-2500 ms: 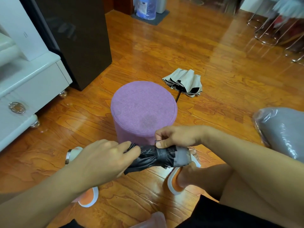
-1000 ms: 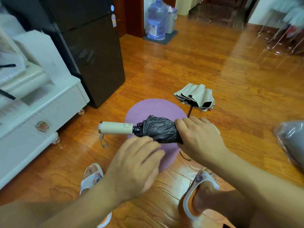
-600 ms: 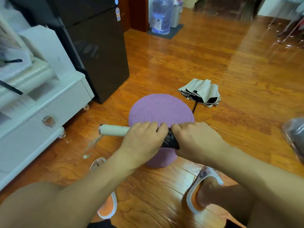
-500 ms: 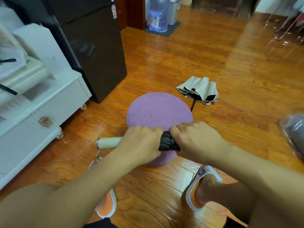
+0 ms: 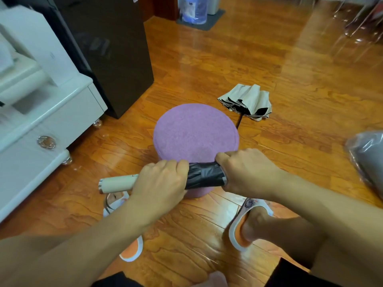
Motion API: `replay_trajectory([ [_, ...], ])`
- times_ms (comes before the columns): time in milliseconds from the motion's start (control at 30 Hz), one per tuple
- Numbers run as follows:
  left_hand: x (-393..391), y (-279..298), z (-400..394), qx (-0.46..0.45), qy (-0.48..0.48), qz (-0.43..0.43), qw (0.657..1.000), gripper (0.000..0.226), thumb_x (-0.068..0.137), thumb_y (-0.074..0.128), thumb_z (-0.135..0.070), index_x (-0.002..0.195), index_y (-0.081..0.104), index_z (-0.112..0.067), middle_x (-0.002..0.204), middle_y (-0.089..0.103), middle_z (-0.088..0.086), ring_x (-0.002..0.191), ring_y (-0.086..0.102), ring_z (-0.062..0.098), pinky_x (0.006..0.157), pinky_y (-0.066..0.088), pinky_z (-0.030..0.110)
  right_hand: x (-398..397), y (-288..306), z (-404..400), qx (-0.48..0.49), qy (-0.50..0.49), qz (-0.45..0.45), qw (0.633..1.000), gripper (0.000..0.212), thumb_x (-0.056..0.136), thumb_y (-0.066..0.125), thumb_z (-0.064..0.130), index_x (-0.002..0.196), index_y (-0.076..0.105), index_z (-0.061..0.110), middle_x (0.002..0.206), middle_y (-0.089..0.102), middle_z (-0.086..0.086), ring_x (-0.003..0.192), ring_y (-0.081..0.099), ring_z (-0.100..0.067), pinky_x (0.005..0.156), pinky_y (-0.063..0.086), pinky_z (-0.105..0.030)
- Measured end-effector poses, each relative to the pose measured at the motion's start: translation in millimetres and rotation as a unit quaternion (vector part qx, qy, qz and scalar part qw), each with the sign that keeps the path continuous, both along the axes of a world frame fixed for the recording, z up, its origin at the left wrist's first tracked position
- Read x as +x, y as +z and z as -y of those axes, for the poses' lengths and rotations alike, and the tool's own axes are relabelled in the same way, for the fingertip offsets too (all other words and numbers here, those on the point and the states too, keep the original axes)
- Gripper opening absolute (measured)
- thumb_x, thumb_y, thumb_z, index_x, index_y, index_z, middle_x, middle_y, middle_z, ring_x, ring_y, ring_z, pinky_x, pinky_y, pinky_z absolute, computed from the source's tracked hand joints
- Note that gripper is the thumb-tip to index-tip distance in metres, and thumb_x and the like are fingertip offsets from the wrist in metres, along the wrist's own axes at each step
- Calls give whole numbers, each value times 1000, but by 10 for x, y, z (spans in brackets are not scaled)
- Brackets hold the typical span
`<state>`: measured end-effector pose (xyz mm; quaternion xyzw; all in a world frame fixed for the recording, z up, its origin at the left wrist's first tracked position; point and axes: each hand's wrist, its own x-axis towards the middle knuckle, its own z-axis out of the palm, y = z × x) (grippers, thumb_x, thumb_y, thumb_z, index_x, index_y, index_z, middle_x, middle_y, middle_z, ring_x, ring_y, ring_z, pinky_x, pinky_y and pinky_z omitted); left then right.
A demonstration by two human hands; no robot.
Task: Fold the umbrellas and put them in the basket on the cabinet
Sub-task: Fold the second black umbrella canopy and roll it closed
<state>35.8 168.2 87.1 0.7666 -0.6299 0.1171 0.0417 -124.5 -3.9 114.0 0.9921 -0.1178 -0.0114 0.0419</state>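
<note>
A rolled black umbrella [image 5: 204, 177] with a cream handle [image 5: 117, 184] lies level in front of me, handle pointing left. My left hand [image 5: 159, 182] grips it where the handle meets the black canopy. My right hand [image 5: 247, 172] grips the canopy's right end. A second umbrella [image 5: 247, 102], cream outside and black inside, lies half collapsed on the wooden floor beyond the purple stool [image 5: 194, 131]. The white cabinet [image 5: 41, 119] stands at the left; no basket can be made out on it.
A black fridge [image 5: 112, 50] stands behind the cabinet. A water bottle [image 5: 192, 9] on a grey mat is at the far wall. A grey plastic-wrapped bundle [image 5: 369, 160] lies at the right edge. My feet in orange-soled slippers [image 5: 244, 230] flank the stool.
The hands have slid a little apart along the umbrella, baring more of the black canopy between them. The umbrella sits slightly lower and the view has tilted down.
</note>
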Motion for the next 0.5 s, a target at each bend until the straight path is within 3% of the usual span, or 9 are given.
replay_trajectory([
  [167,30,-26,-45,18,10,6,1000,47,65,79,-34,107,62,-18,69,60,3,59,64,31,46,45,35,19,35,-30,1,2,0,1000,35,75,69,43,98,54,21,78,60,4,58,48,-23,49,36,-29],
  [233,87,78,-36,69,34,-58,995,47,71,73,-45,111,55,-28,80,67,1,73,69,32,55,52,37,17,7,7,-23,32,31,999,35,70,74,39,92,55,18,75,59,2,59,53,-23,46,32,-27],
  [300,128,111,-56,152,56,-181,970,42,71,66,-49,105,50,-30,89,70,0,83,69,31,65,55,38,-12,-3,37,-33,69,49,996,32,69,73,36,87,56,16,73,57,0,59,53,-23,46,27,-27],
  [367,135,138,-97,234,66,-345,907,37,66,69,-46,96,54,-29,84,71,-3,79,69,27,65,56,38,-56,-23,44,-27,115,47,992,26,73,68,35,86,57,15,73,56,0,60,53,-23,46,26,-28],
  [433,121,140,-138,293,63,-516,803,26,71,76,-31,87,57,-22,73,70,-2,63,67,26,55,53,37,-76,-31,35,19,145,8,989,29,78,63,43,93,57,19,79,58,3,65,55,-21,48,32,-30],
  [500,73,139,-219,327,84,-642,688,22,80,76,-16,88,56,-13,64,65,6,50,58,25,48,45,31,-70,18,109,115,108,-61,986,46,79,60,62,109,58,27,92,62,9,78,58,-15,58,45,-32],
])
